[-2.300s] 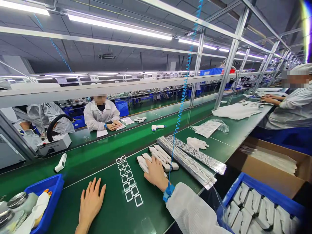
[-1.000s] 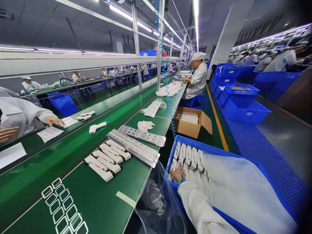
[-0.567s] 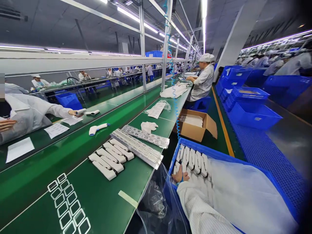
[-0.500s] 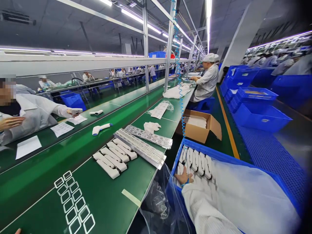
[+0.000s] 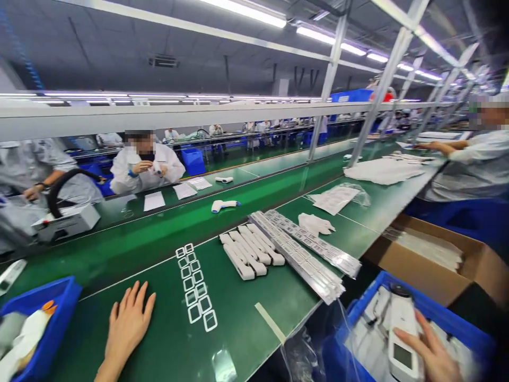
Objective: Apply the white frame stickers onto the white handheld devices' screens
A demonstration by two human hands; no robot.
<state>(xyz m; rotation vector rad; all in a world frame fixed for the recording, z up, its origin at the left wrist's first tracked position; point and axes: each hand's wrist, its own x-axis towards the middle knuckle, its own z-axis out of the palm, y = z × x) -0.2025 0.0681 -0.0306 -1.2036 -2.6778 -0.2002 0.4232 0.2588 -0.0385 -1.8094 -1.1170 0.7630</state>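
My left hand lies flat and empty on the green bench, fingers spread, left of two rows of small clear window frames. My right hand is at the lower right over a blue crate, gripping a white thermometer housing with a small screen. Several white housings lie side by side on the bench. Long trays of small parts lie to their right.
A green conveyor belt carries a white thermometer. A blue bin sits at the left, an open cardboard box at the right. White gloves lie on the bench. Co-workers in white coats sit opposite and to the right.
My view has swung from the crate back to the bench. My right hand has lifted a white housing out of the crate. My left hand rests flat on the bench as before.
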